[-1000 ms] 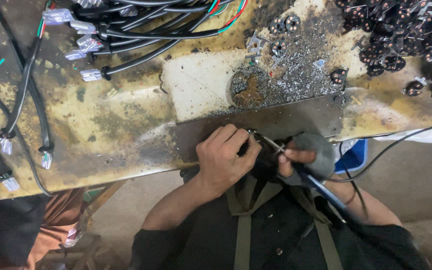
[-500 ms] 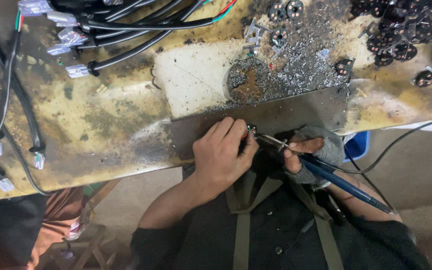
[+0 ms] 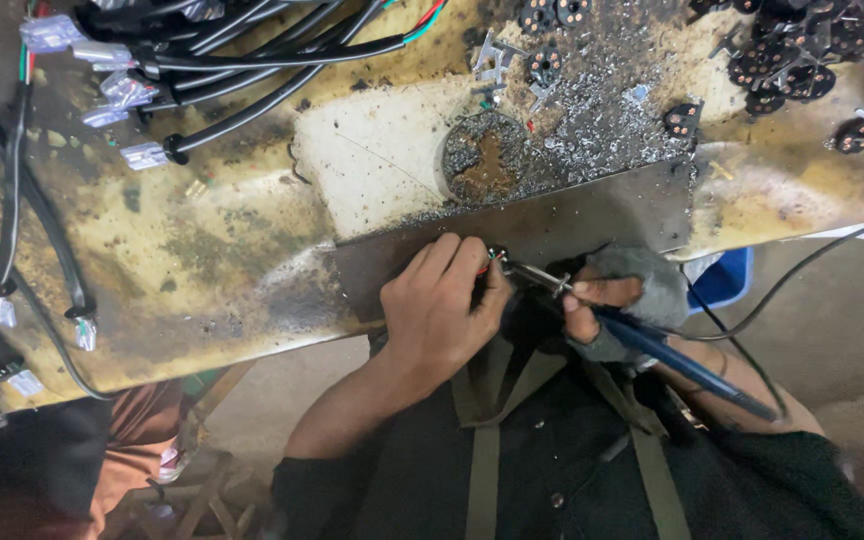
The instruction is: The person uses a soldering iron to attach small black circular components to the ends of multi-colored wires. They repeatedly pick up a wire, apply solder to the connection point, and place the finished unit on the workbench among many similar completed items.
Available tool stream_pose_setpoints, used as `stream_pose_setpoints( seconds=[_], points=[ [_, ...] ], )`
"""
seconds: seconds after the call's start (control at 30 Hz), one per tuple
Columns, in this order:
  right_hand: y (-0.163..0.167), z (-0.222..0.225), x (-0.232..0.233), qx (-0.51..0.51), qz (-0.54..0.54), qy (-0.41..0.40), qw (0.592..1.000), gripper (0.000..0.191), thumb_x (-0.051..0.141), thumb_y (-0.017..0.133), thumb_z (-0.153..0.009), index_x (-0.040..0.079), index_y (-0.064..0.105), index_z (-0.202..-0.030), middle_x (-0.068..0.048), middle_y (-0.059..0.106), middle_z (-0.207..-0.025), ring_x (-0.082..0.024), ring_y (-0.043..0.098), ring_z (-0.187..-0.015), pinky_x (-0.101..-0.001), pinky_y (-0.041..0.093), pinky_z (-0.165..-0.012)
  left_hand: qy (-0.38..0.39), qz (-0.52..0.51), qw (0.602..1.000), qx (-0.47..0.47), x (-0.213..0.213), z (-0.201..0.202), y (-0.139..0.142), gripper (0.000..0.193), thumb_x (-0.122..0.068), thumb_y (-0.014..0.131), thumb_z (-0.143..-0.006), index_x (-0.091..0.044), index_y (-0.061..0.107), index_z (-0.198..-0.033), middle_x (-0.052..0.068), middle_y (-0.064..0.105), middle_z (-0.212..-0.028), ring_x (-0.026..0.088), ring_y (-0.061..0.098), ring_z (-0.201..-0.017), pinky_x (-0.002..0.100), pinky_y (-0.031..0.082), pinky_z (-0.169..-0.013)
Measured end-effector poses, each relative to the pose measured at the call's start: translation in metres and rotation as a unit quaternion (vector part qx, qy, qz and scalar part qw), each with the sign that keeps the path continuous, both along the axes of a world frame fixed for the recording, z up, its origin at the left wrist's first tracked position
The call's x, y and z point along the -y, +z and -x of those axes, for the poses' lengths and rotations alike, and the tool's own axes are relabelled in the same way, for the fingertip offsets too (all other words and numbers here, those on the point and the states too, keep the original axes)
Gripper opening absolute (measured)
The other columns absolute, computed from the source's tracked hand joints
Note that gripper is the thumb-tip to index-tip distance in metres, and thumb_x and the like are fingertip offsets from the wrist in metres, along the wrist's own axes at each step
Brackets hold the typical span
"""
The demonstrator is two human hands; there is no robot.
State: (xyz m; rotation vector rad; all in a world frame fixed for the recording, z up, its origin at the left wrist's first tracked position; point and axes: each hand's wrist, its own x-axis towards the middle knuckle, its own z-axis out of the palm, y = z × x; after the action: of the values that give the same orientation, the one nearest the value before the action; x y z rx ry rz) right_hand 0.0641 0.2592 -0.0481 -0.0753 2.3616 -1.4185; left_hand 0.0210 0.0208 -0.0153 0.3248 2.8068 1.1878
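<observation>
My left hand (image 3: 440, 305) rests on the front edge of a dark metal plate (image 3: 592, 215) and pinches a small part with red and green wire ends (image 3: 495, 259). My right hand (image 3: 617, 300), in a grey fingerless glove, grips a blue-handled soldering iron (image 3: 682, 362). The iron's metal tip (image 3: 524, 272) touches the small part between my left fingers.
Black cable bundles with clear plug ends (image 3: 142, 70) lie at the back left of the stained yellow bench (image 3: 182, 250). Small round black connectors (image 3: 802, 50) and metal shavings (image 3: 592, 110) cover the back right. A round tin (image 3: 484, 160) sits behind the plate. A blue box (image 3: 722, 280) is below the bench edge.
Both hands have stayed together at the plate's edge with the iron tip on the small part. The view has shifted a little, so the bench now sits higher in frame.
</observation>
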Motion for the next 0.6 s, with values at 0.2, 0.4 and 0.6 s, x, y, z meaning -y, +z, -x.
stream_pose_setpoints(
  seconds=[0.2, 0.4, 0.6],
  points=[
    [-0.015, -0.007, -0.005, 0.0, 0.032, -0.062, 0.998, 0.02, 0.015, 0.073, -0.081, 0.007, 0.061, -0.067, -0.003, 0.059, -0.062, -0.016, 0.058, -0.057, -0.0308, 0.042, -0.053, 0.001, -0.009, 0.999, -0.032, 0.0, 0.001, 0.0, 0.02, -0.011, 0.074, -0.087, -0.01, 0.055, -0.085, 0.006, 0.054, -0.081, 0.027, 0.062, -0.074, 0.041, 0.049, -0.061],
    [-0.035, -0.017, 0.0, -0.13, 0.034, -0.061, 0.989, 0.016, 0.012, 0.074, -0.089, 0.006, 0.064, -0.078, -0.001, 0.062, -0.068, -0.011, 0.062, -0.062, -0.026, 0.047, -0.054, -0.008, -0.008, 0.999, -0.034, 0.002, 0.003, 0.0, 0.02, -0.01, 0.075, -0.087, -0.009, 0.055, -0.085, 0.007, 0.055, -0.079, 0.026, 0.061, -0.07, 0.04, 0.048, -0.059],
    [-0.034, -0.013, -0.005, -0.222, 0.01, -0.005, 0.975, 0.012, 0.012, 0.073, -0.09, 0.008, 0.066, -0.08, -0.004, 0.062, -0.068, -0.019, 0.062, -0.062, -0.032, 0.048, -0.059, -0.01, -0.017, 0.999, -0.029, 0.002, 0.004, 0.001, 0.02, -0.011, 0.075, -0.087, -0.008, 0.055, -0.086, 0.008, 0.054, -0.08, 0.029, 0.062, -0.072, 0.042, 0.048, -0.06]
  ],
)
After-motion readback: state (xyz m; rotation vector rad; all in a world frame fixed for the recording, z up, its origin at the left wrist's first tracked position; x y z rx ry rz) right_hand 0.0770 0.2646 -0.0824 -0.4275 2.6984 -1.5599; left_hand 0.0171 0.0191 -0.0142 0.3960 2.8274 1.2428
